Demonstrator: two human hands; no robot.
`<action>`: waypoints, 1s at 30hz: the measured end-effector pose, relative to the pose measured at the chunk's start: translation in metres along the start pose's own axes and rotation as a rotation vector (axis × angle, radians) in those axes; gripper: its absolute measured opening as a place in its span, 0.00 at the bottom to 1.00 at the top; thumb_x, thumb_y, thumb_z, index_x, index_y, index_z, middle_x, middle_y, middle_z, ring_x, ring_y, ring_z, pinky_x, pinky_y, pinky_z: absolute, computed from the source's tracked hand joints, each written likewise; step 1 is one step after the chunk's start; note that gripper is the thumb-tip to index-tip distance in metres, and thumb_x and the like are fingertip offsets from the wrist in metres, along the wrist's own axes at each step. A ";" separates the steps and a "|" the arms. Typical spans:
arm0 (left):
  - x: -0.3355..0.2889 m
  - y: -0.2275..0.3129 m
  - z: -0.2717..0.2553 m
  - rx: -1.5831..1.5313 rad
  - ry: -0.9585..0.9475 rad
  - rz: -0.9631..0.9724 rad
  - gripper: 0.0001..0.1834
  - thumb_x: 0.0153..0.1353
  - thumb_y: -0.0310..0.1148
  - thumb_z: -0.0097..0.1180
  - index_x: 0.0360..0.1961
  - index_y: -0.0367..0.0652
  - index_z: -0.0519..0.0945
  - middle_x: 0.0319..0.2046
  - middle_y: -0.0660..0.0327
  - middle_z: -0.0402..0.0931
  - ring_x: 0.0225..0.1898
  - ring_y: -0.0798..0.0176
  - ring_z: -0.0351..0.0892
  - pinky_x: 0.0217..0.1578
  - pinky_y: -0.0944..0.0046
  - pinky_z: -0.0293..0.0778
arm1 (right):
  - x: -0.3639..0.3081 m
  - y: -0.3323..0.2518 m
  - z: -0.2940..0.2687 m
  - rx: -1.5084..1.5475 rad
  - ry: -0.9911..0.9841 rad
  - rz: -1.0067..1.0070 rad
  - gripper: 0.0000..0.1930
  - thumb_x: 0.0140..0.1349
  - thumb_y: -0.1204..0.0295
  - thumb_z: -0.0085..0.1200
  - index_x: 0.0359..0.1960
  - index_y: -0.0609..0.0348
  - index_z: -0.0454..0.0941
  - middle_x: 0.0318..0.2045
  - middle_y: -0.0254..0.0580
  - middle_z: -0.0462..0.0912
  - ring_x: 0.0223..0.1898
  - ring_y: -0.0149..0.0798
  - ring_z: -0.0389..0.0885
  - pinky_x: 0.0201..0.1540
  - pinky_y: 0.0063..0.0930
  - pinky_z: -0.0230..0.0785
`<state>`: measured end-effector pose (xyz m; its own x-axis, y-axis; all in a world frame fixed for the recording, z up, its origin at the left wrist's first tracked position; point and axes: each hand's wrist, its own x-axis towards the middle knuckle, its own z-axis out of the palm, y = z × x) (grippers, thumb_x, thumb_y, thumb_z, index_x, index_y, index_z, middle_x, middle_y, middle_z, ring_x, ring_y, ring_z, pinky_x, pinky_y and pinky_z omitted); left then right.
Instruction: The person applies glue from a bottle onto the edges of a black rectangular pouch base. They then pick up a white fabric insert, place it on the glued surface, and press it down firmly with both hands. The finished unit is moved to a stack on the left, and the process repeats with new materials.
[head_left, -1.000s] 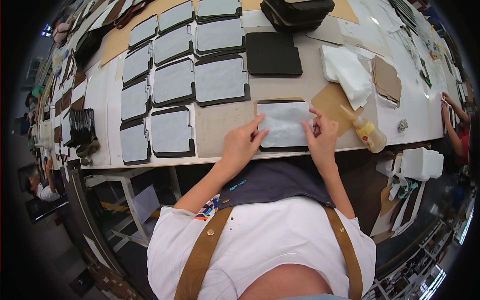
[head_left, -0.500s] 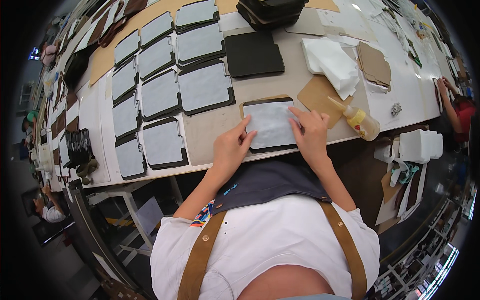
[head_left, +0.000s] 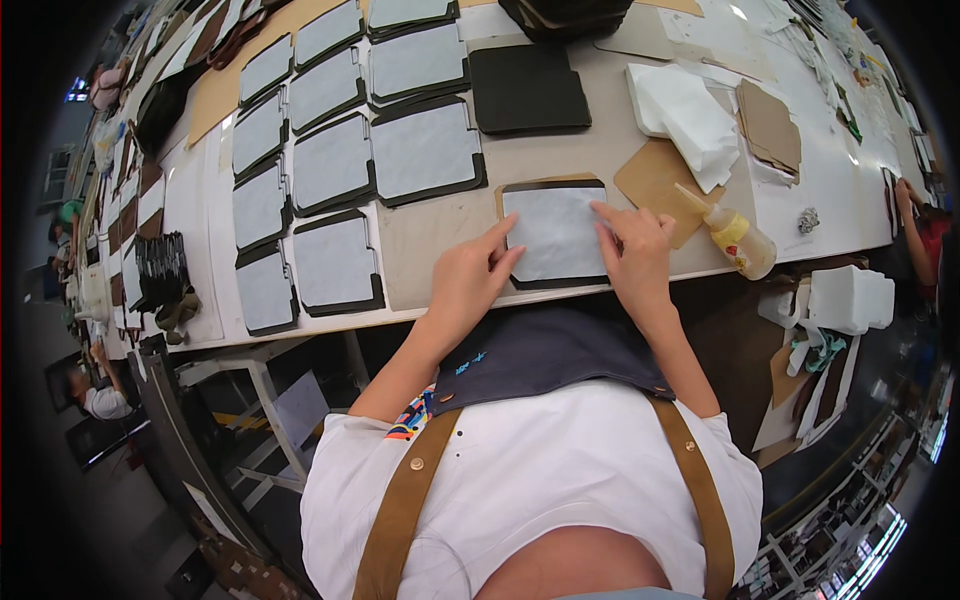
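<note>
A pale grey sheet (head_left: 555, 235) lies flat on a black panel (head_left: 560, 284) at the table's front edge, with black borders showing above and below. A tan board (head_left: 500, 202) peeks out beneath at the upper left. My left hand (head_left: 470, 275) rests at the sheet's left edge, thumb and forefinger stretched out onto it. At the right edge, my right hand (head_left: 640, 255) touches the sheet with its forefinger near the top corner and its thumb lower down. Neither hand grips anything; the other fingers curl loosely.
Rows of black panels with grey sheets (head_left: 335, 165) cover the left. Bare black panels (head_left: 530, 88) lie beyond my hands. To the right are a tan card (head_left: 655, 185), a glue bottle (head_left: 742, 243), white sheets (head_left: 690, 120) and brown pieces (head_left: 770, 130). Another person's arm (head_left: 915, 230) is at far right.
The whole scene has shifted slightly up and right in view. Both hands stay on the grey sheet, their fingers almost in the same places.
</note>
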<state>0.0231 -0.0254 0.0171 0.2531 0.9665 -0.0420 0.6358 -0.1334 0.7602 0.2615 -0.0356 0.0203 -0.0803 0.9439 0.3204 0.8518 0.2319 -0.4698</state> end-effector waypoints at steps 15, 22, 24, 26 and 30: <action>0.005 0.003 -0.012 0.140 -0.030 0.017 0.21 0.60 0.34 0.68 0.55 0.50 0.83 0.21 0.62 0.70 0.23 0.60 0.70 0.28 0.59 0.70 | -0.001 0.001 0.000 0.001 -0.020 0.015 0.14 0.60 0.76 0.63 0.48 0.53 0.83 0.25 0.33 0.78 0.32 0.39 0.73 0.46 0.38 0.58; 0.013 0.002 -0.013 0.240 0.078 0.267 0.23 0.57 0.31 0.69 0.54 0.46 0.79 0.31 0.60 0.74 0.36 0.56 0.75 0.38 0.56 0.73 | -0.003 0.002 -0.001 0.013 -0.013 0.094 0.27 0.59 0.76 0.64 0.62 0.58 0.76 0.26 0.31 0.77 0.32 0.36 0.73 0.47 0.36 0.57; 0.021 0.017 -0.014 0.235 0.110 0.322 0.22 0.57 0.30 0.69 0.53 0.45 0.79 0.32 0.59 0.75 0.37 0.55 0.75 0.40 0.56 0.73 | -0.004 0.003 -0.001 0.067 0.030 0.105 0.32 0.59 0.77 0.64 0.67 0.58 0.70 0.27 0.29 0.76 0.31 0.34 0.73 0.49 0.35 0.57; 0.029 0.028 -0.004 0.089 0.023 0.370 0.20 0.57 0.29 0.68 0.52 0.45 0.80 0.32 0.59 0.76 0.37 0.54 0.76 0.40 0.55 0.73 | -0.006 0.002 -0.001 0.137 0.040 0.131 0.36 0.59 0.78 0.64 0.71 0.58 0.65 0.28 0.28 0.76 0.31 0.32 0.73 0.52 0.34 0.57; 0.054 0.042 0.025 0.009 -0.060 0.542 0.18 0.58 0.27 0.64 0.51 0.44 0.80 0.34 0.58 0.78 0.38 0.53 0.78 0.40 0.53 0.74 | -0.008 0.000 -0.001 0.262 0.046 0.174 0.42 0.59 0.79 0.63 0.75 0.59 0.57 0.31 0.28 0.79 0.32 0.29 0.72 0.55 0.33 0.55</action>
<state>0.0818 0.0153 0.0310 0.5877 0.7443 0.3172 0.4088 -0.6115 0.6774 0.2625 -0.0434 0.0191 0.0834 0.9645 0.2507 0.6878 0.1263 -0.7148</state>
